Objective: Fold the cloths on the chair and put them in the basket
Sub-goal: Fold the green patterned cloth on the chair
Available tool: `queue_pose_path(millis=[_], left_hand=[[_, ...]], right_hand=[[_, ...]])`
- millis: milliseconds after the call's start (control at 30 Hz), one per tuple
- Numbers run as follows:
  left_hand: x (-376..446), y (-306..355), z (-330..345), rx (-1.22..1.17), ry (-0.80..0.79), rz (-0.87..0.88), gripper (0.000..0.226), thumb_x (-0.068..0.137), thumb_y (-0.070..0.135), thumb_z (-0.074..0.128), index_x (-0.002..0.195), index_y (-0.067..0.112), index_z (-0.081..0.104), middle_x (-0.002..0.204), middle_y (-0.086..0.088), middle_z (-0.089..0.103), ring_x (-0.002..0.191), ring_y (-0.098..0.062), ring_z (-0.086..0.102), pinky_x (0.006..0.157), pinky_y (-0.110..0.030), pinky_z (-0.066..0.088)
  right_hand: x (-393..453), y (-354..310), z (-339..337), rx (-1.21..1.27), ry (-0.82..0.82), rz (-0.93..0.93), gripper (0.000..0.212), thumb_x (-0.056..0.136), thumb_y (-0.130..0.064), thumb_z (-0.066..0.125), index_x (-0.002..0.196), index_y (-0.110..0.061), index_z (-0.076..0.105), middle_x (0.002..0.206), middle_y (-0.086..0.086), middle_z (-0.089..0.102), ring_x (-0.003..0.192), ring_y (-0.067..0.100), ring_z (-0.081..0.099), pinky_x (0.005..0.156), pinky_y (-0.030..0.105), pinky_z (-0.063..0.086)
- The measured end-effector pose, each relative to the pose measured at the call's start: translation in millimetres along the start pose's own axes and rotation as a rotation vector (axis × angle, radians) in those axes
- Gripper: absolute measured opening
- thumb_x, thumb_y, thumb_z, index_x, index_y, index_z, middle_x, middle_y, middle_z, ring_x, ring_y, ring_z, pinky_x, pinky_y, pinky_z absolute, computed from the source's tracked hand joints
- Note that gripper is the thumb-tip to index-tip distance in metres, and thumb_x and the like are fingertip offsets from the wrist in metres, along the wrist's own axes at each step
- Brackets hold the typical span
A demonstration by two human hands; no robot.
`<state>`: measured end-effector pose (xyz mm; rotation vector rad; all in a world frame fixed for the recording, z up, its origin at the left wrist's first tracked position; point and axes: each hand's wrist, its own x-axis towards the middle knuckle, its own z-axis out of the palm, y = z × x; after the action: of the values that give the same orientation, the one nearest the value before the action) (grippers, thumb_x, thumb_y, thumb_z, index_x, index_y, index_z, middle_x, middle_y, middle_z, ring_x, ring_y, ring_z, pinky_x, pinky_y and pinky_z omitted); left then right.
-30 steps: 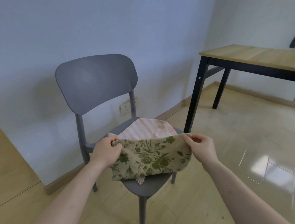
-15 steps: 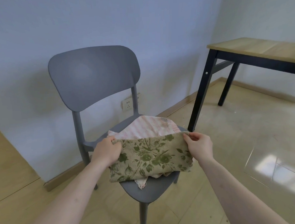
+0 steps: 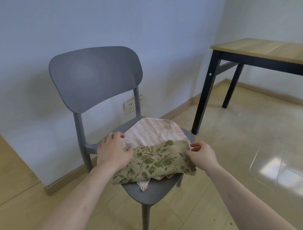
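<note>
Cloths first: the green floral cloth point(image 3: 154, 162) lies across the near half of the grey chair point(image 3: 97, 77) seat, on top of a pink striped cloth point(image 3: 151, 132) that sticks out on the far side and peeks out under the near edge. No basket anywhere in our view.

Our left hand point(image 3: 112, 151) lies flat with fingers spread, over the left end of the floral cloth and partly on the pink one. Our right hand point(image 3: 201, 155) sits at the right end with thumb and fingers curled in close to the far right corner, but we honestly can't tell if it's actually pinching fabric or just hovering.

For the fold, we'd say keep the left palm pinning the cloth so it doesn't drag the pink one along, get a proper pinch on that right corner, then bring it over to line up edges before smoothing. The near edge hangs close to the seat rim, so it could slide off.

Labels or writing: none we can read on either cloth, the chair, or the wooden counter point(image 3: 266, 48) at far right.
</note>
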<state>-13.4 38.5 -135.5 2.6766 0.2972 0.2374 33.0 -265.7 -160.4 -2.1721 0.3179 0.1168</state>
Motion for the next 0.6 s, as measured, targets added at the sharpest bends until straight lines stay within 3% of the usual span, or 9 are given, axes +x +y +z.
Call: queue_pose_path(millis=[133, 200, 267, 400, 600], left_hand=[[-29, 35, 3, -0.088, -0.213, 0.293, 0.050, 0.091, 0.062, 0.054, 0.136, 0.040, 0.054, 0.149, 0.015, 0.043, 0.142, -0.013, 0.035, 0.118, -0.040, 0.033], [-42, 43, 11, 0.006, -0.381, 0.352, 0.062, 0.094, 0.070, 0.045, 0.150, 0.044, 0.040, 0.165, 0.013, 0.024, 0.154, -0.016, 0.017, 0.126, -0.044, 0.017], [-51, 43, 22, 0.133, -0.521, 0.342, 0.075, 0.095, 0.075, 0.035, 0.161, 0.043, 0.018, 0.172, 0.009, 0.001, 0.158, -0.019, -0.004, 0.128, -0.047, 0.000], [-56, 39, 36, 0.248, -0.545, 0.345, 0.084, 0.093, 0.080, 0.023, 0.163, 0.040, -0.001, 0.172, 0.005, -0.014, 0.157, -0.020, -0.018, 0.127, -0.049, -0.009], [-56, 37, 32, 0.208, -0.521, 0.342, 0.085, 0.094, 0.080, 0.023, 0.163, 0.040, -0.005, 0.169, 0.006, -0.023, 0.156, -0.019, -0.023, 0.127, -0.050, -0.011]], right_hand=[[-6, 2, -1, -0.115, -0.051, 0.072, 0.039, 0.091, -0.046, 0.072, 0.117, -0.022, 0.055, 0.098, -0.006, 0.063, 0.087, 0.012, 0.064, 0.074, 0.031, 0.058], [-8, 3, -1, -0.122, -0.080, 0.123, 0.038, 0.090, -0.050, 0.071, 0.107, -0.018, 0.060, 0.095, -0.001, 0.067, 0.085, 0.014, 0.066, 0.077, 0.034, 0.061], [-11, 5, -2, -0.073, -0.130, 0.192, 0.039, 0.091, -0.052, 0.072, 0.105, -0.016, 0.070, 0.088, 0.002, 0.068, 0.077, 0.017, 0.064, 0.068, 0.030, 0.056], [-14, 9, -8, -0.039, -0.173, 0.271, 0.042, 0.087, -0.053, 0.076, 0.095, -0.012, 0.072, 0.082, 0.004, 0.060, 0.072, 0.018, 0.053, 0.060, 0.027, 0.044], [-17, -4, -18, 0.255, -0.152, 0.273, 0.026, 0.089, -0.028, 0.081, 0.105, -0.010, 0.073, 0.098, 0.008, 0.071, 0.081, 0.020, 0.062, 0.068, 0.029, 0.053]])
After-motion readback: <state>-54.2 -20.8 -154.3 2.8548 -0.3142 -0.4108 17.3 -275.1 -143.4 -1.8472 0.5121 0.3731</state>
